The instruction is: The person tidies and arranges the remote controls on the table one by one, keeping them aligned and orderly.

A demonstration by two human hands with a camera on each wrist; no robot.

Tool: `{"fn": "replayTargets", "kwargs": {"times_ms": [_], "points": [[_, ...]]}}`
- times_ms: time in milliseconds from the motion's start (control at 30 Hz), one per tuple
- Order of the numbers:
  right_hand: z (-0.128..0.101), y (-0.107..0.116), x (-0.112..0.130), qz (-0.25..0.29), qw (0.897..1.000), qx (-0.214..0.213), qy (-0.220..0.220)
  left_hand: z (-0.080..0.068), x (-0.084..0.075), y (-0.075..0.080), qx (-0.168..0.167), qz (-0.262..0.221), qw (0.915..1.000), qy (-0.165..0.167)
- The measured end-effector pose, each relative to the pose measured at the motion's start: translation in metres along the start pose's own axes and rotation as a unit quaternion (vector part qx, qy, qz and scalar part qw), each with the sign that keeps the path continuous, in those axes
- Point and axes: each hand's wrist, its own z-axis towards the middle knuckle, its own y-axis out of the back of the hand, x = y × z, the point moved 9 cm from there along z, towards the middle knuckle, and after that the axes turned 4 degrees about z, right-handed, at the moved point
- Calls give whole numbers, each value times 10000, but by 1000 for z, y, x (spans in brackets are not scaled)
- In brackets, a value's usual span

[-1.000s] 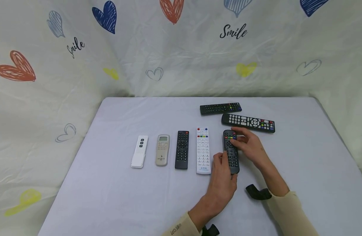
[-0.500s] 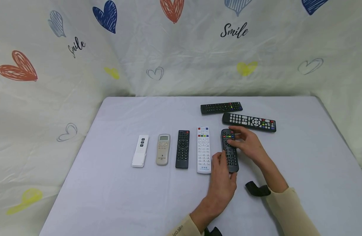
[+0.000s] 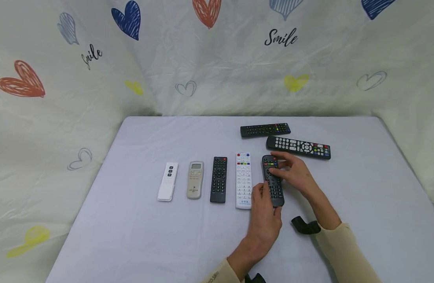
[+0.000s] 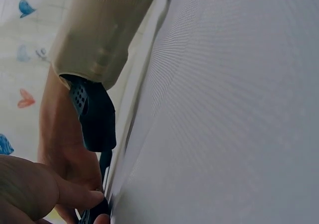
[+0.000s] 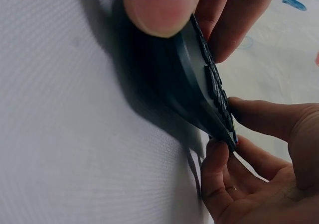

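Two hands of mine, left hand [image 3: 264,214] and right hand [image 3: 294,173], pinch the black remote [image 3: 272,181] lying on the worktop [image 3: 132,236] just beside the white remote [image 3: 243,180], so a crooked push could bump that one.
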Motion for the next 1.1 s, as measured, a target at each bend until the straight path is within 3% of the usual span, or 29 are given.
{"fn": "replayTargets", "kwargs": {"times_ms": [400,633,1100], "points": [[3,0,0,-338,9994,-56,103,-2,-2,0,50,170,9998,-58],[5,0,1,-693,9975,-34,96,-1,1,-2,157,73,9998,141],[4,1,-1,-976,9951,-77,145,-5,-3,5,147,-216,9996,127]]}}
